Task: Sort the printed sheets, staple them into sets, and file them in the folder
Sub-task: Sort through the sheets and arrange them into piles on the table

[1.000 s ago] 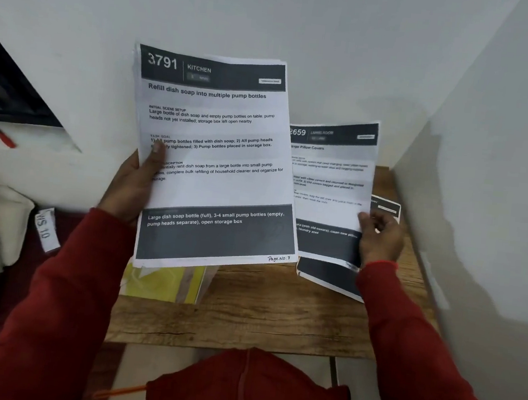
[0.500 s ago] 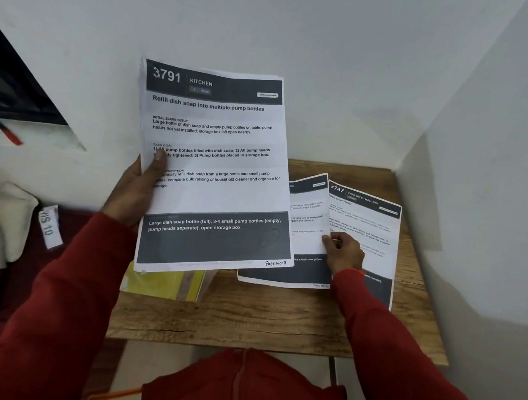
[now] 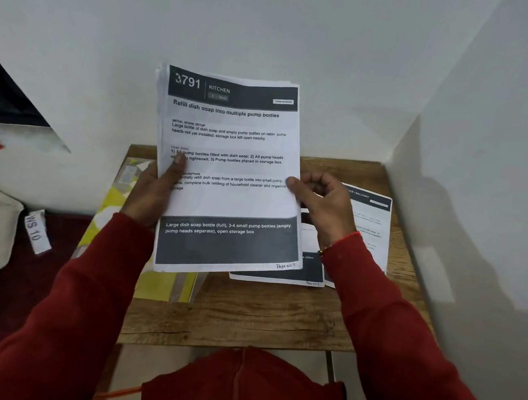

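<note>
We are still sorting: our left hand (image 3: 153, 194) is holding up the stack (image 3: 227, 170), thumb across the top sheet, while our right hand (image 3: 321, 205), fingers curled, is pinching the stack's right edge. Half a second ago that hand was pressing the two dealt sheets (image 3: 367, 222) now lying just behind it on the table (image 3: 244, 320). The folder (image 3: 167, 287) is lying below our left hand. Next, probably, we are peeling off the top sheet.

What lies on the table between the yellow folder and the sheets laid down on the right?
In the head view, bare wooden table separates the yellow folder from the laid-down sheets; the held stack hangs above that gap.
</note>
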Demonstrator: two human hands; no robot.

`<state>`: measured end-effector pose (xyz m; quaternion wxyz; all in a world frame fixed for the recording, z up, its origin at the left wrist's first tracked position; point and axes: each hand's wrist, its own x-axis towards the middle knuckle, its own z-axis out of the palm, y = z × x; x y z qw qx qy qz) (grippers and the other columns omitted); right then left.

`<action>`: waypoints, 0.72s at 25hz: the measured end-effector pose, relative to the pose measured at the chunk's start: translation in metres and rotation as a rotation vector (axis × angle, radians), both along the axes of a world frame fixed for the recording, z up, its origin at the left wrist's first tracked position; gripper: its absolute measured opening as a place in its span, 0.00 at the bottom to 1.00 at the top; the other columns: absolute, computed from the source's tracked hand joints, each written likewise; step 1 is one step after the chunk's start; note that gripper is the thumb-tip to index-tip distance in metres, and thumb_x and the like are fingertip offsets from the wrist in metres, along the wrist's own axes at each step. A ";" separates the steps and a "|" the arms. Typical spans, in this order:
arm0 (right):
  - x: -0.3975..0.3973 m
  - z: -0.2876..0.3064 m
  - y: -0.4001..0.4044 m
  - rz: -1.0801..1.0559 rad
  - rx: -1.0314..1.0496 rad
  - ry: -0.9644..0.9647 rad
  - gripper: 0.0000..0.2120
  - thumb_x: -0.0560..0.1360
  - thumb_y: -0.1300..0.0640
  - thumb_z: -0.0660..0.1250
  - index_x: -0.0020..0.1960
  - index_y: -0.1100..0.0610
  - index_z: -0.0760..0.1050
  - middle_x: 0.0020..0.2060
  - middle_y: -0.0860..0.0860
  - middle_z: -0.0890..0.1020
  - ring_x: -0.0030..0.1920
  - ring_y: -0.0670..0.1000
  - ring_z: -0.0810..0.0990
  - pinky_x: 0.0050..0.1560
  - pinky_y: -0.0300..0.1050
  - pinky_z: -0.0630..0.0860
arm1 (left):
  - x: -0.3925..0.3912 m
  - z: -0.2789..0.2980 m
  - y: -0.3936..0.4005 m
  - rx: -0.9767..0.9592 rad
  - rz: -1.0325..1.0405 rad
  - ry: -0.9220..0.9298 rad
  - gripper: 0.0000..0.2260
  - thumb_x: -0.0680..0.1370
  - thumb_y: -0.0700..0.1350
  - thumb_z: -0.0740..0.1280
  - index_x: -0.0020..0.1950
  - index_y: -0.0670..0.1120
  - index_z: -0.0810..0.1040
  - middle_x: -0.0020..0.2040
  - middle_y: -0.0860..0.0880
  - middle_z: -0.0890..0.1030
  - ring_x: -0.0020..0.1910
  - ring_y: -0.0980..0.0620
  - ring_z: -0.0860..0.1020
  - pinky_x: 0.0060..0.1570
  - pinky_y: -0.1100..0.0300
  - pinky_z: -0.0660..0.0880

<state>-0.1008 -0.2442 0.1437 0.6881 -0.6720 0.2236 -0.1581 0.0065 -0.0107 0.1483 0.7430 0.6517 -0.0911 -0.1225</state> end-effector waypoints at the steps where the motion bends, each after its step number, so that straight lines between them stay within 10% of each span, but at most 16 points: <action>1: -0.001 0.003 0.000 -0.016 -0.030 -0.017 0.09 0.69 0.52 0.77 0.43 0.55 0.79 0.40 0.56 0.81 0.38 0.50 0.79 0.37 0.48 0.77 | 0.000 -0.001 0.000 -0.014 0.010 0.000 0.10 0.81 0.46 0.62 0.51 0.54 0.83 0.53 0.51 0.85 0.52 0.51 0.83 0.52 0.56 0.80; 6: -0.003 0.009 -0.006 -0.049 -0.150 -0.090 0.09 0.69 0.55 0.77 0.35 0.52 0.77 0.35 0.53 0.79 0.36 0.48 0.76 0.37 0.45 0.74 | 0.003 -0.007 0.003 -0.024 -0.032 0.051 0.23 0.74 0.55 0.72 0.64 0.44 0.77 0.59 0.43 0.82 0.57 0.42 0.81 0.55 0.49 0.79; 10: -0.002 0.005 -0.034 -0.099 -0.238 -0.085 0.17 0.75 0.55 0.70 0.29 0.58 0.73 0.27 0.47 0.71 0.31 0.44 0.67 0.33 0.40 0.65 | -0.001 0.000 0.002 -0.002 0.007 0.008 0.08 0.78 0.50 0.66 0.53 0.56 0.84 0.54 0.52 0.84 0.54 0.50 0.82 0.55 0.54 0.79; 18: -0.019 0.009 -0.113 -0.472 -0.374 -0.102 0.17 0.75 0.54 0.67 0.31 0.61 0.69 0.30 0.46 0.64 0.34 0.47 0.61 0.34 0.43 0.59 | -0.002 0.005 0.005 -0.001 0.029 -0.008 0.12 0.80 0.46 0.63 0.48 0.60 0.85 0.51 0.54 0.85 0.53 0.53 0.82 0.55 0.57 0.79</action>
